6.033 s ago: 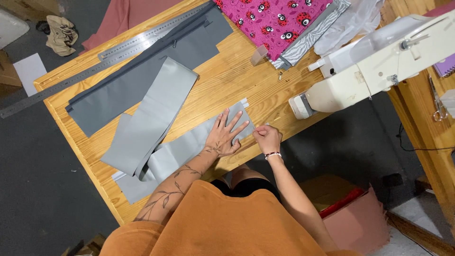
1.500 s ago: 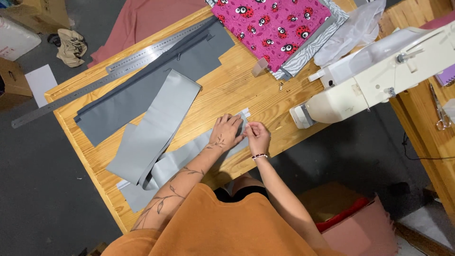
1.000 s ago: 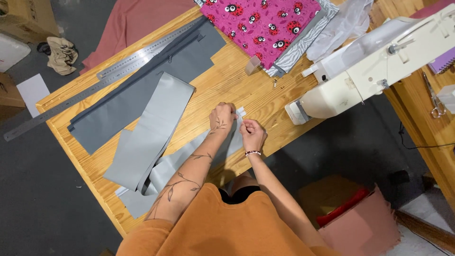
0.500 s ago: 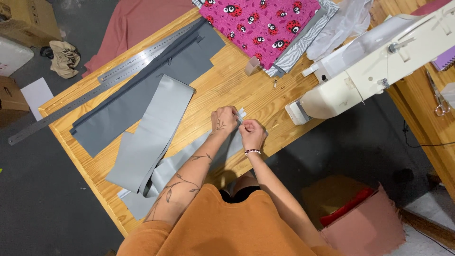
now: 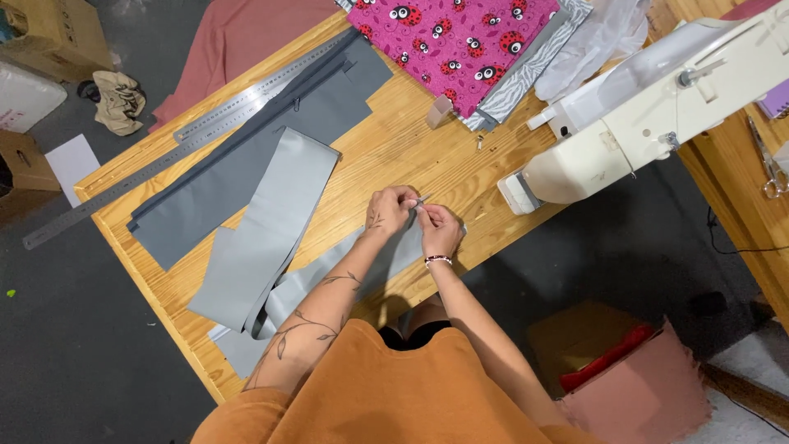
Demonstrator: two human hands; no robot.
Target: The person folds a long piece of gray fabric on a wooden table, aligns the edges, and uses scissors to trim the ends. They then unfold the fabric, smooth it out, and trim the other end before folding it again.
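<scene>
Taking the white sewing machine (image 5: 657, 107) as the landmark: nearest the person, the left hand (image 5: 388, 210) and right hand (image 5: 440, 230) meet over the near edge of the wooden table (image 5: 394, 148), just left of the machine's base. Both pinch the end of a light grey fabric strip (image 5: 329, 279), fingertips touching around something small that is too tiny to make out. The strip trails leftward, away from the machine, to a wider light grey panel (image 5: 263, 230). Farther left of the machine lie a dark grey fabric piece (image 5: 238, 173) and a long metal ruler (image 5: 164, 156) beside it. Behind the machine's left end lies pink ladybird-print cloth (image 5: 460, 41).
</scene>
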